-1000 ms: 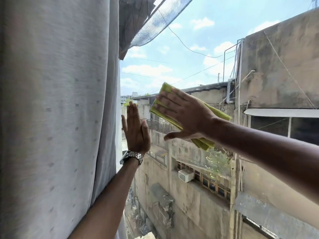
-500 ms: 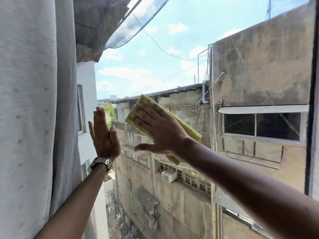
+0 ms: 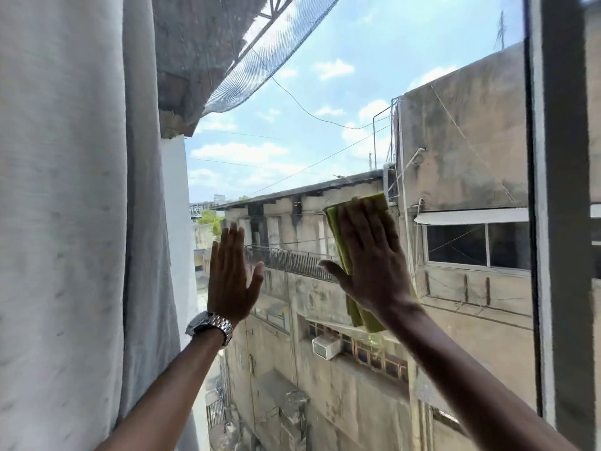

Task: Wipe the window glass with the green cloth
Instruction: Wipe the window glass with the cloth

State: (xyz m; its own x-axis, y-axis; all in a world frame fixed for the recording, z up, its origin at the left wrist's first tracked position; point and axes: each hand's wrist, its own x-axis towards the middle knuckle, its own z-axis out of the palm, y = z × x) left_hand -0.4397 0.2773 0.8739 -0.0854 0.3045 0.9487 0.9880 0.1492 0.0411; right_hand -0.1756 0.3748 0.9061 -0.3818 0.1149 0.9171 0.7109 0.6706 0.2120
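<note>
Against the glass [image 3: 325,92], seen from the head camera, both hands are raised flat. The right hand [image 3: 370,255] lies spread over the cloth [image 3: 338,229], pinning it to the pane with palm and fingers; its grip is released, pressing rather than clenching. The left hand [image 3: 232,278] rests open beside it, empty, fingers together and pointing up, apparently bracing on the pane. A metal watch [image 3: 211,325] sits on that wrist.

The cloth is yellow-green, folded into a long, layered pad, standing nearly upright. Its top edge shows above the fingertips and its lower end hangs out below the wrist. It sits mid-pane, between the curtain [image 3: 65,222] on the left and the frame [image 3: 562,222] on the right, nearer the frame.

It looks soft, light and limp, so it will likely bunch or slip if pushed from one corner. A flat palm across the middle of the fold seems the best hold, with even pressure. The glass is stiff but breakable, so steady, moderate force seems wise.
</note>
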